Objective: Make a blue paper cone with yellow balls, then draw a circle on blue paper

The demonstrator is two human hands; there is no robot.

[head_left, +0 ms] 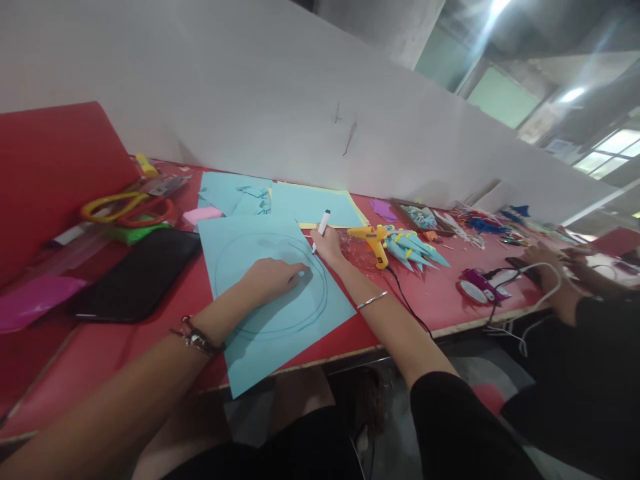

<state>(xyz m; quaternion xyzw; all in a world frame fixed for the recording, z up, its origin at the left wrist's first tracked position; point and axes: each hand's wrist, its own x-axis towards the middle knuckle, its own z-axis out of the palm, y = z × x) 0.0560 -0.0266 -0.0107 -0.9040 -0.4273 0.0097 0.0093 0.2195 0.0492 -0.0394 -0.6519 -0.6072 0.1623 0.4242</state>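
A light blue sheet of paper point(260, 357) lies on the red table, its near corner hanging past the edge. Large rings are drawn on it in dark line. My right hand point(327, 245) grips a white marker point(323, 223), tip down near the rings' upper right side. On the sheet inside the rings rests my left hand point(273, 280), fingers curled in. A small pale spot shows at its fingertips; I cannot tell whether it is a nail or something held. Just right of my right hand lies a yellow glue gun point(376, 244), beside blue paper cones point(413, 248) with yellow bits.
A black phone point(143, 277), scissors point(113, 207) and a pink eraser-like block point(203, 214) lie left. More blue sheets point(315, 202) are behind. Rightward are a tray of scraps point(423, 217), a purple device point(477, 287) with cables, and another person's hand point(544, 263). A wall backs the table.
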